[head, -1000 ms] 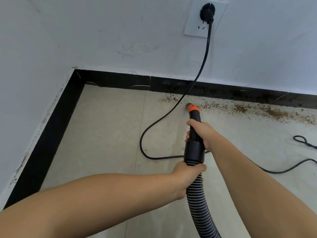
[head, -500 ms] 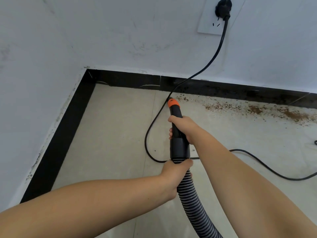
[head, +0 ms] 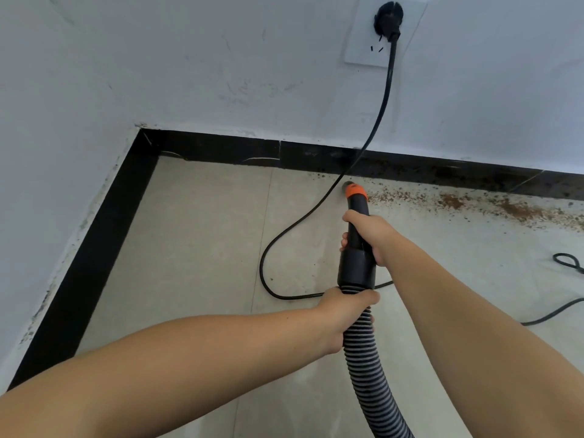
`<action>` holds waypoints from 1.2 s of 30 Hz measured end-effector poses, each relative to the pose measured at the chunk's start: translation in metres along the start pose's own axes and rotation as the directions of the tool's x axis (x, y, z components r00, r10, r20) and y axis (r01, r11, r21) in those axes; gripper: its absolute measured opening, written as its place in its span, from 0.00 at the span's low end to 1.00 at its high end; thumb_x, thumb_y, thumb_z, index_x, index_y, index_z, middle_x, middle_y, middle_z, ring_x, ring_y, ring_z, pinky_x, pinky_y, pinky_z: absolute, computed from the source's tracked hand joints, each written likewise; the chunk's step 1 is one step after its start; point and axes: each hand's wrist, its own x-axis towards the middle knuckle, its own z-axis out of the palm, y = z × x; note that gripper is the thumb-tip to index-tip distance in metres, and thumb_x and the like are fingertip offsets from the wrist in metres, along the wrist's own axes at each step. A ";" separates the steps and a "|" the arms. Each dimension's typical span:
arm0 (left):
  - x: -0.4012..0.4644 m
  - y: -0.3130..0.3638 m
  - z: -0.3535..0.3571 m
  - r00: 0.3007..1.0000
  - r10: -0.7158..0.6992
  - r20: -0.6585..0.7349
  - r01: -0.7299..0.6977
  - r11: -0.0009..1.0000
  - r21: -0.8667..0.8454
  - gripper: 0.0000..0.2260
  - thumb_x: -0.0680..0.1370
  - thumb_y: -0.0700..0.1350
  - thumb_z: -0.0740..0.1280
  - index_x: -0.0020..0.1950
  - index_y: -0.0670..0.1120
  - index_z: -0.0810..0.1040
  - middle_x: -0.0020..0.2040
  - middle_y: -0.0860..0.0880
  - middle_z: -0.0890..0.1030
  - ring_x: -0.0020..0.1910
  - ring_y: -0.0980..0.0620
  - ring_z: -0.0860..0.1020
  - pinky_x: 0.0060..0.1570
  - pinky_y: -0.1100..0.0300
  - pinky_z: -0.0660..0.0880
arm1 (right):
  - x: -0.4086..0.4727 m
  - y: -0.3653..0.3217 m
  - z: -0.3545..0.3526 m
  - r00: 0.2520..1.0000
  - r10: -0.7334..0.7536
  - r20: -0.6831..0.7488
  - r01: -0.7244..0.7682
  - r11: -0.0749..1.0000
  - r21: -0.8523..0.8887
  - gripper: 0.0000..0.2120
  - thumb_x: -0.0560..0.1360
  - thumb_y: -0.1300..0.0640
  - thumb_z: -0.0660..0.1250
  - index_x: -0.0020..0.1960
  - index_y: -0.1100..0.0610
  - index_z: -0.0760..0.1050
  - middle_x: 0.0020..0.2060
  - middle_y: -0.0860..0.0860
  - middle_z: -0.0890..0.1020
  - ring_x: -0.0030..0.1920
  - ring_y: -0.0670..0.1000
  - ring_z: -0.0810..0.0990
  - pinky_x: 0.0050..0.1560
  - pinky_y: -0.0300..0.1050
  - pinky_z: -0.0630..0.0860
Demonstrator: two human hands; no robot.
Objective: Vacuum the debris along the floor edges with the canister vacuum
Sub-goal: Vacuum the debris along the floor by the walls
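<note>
**Nozzle at the dirty edge, both hands on the vac**

Down at the floor [head: 196, 248] by the back wall, we've got the nozzle [head: 356, 191], the orange-tipped one, sitting right at the left end of the debris [head: 512, 210], close to the black baseboard [head: 221, 150]. That brown crumbly stuff runs off to the right along the baseboard. Our right hand [head: 366, 235] has its grip wrapped round the black tube [head: 357, 263] just behind the tip, and our left hand [head: 344, 314] has its grip closed on the ribbed hose [head: 373, 384] right where it meets the tube's collar. So both grips are full, nothing loose. The hose runs back toward us and out the bottom of the shot.

The cord [head: 316, 210] hangs from the plug [head: 388, 17] in the wall outlet [head: 360, 42], drops past the left of the nozzle, loops over the floor and passes under our arms to the right. The canister itself isn't in the shot.
</note>
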 end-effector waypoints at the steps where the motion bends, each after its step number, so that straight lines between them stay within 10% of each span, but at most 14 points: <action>1: 0.000 0.000 -0.001 1.000 0.005 -0.014 -0.005 1.000 -0.010 0.11 0.75 0.42 0.70 0.54 0.41 0.73 0.37 0.46 0.77 0.31 0.51 0.76 0.31 0.61 0.77 | 0.000 -0.001 0.003 1.000 0.001 0.017 -0.001 1.000 -0.014 0.09 0.74 0.59 0.66 0.51 0.60 0.69 0.30 0.57 0.76 0.24 0.53 0.76 0.32 0.47 0.79; 36: 0.018 -0.008 -0.003 0.996 0.003 -0.089 -0.008 0.998 -0.060 0.05 0.76 0.40 0.68 0.48 0.41 0.73 0.34 0.45 0.76 0.30 0.49 0.75 0.32 0.59 0.76 | 0.009 0.000 0.020 0.996 -0.035 0.082 0.044 0.993 -0.109 0.07 0.76 0.59 0.66 0.50 0.58 0.69 0.30 0.57 0.76 0.23 0.52 0.76 0.31 0.46 0.79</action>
